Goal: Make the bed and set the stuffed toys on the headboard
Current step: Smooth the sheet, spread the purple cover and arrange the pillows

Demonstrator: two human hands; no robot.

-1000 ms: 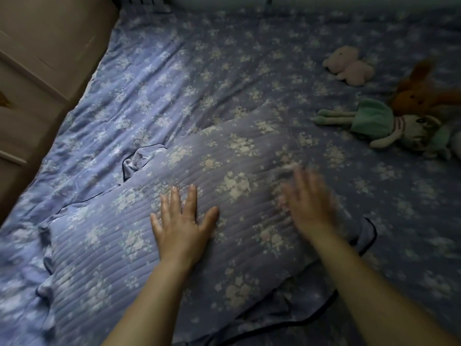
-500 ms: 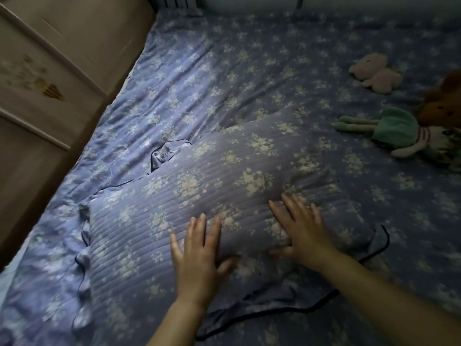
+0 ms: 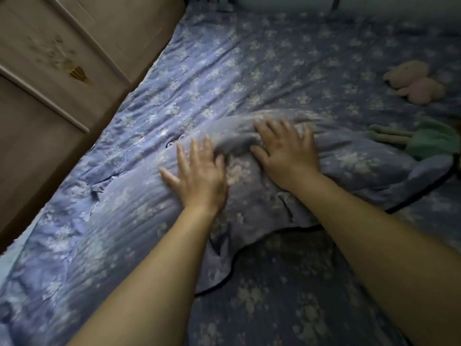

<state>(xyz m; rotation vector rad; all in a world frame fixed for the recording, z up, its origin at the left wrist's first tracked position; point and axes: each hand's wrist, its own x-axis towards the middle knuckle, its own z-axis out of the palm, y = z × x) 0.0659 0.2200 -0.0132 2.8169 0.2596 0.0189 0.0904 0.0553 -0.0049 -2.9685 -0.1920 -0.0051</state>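
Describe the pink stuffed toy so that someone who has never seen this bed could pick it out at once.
Start from the bed's blue floral bedspread and look to its far right side, beyond the pillow that both hands press. The pink stuffed toy lies there alone on the cover. Its pale pink, rounded plush body sets it apart from the green-dressed doll nearer the pillow.

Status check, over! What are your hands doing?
Both hands, left and right, flat on pillow. Pink toy and green doll on bed, unplaced.
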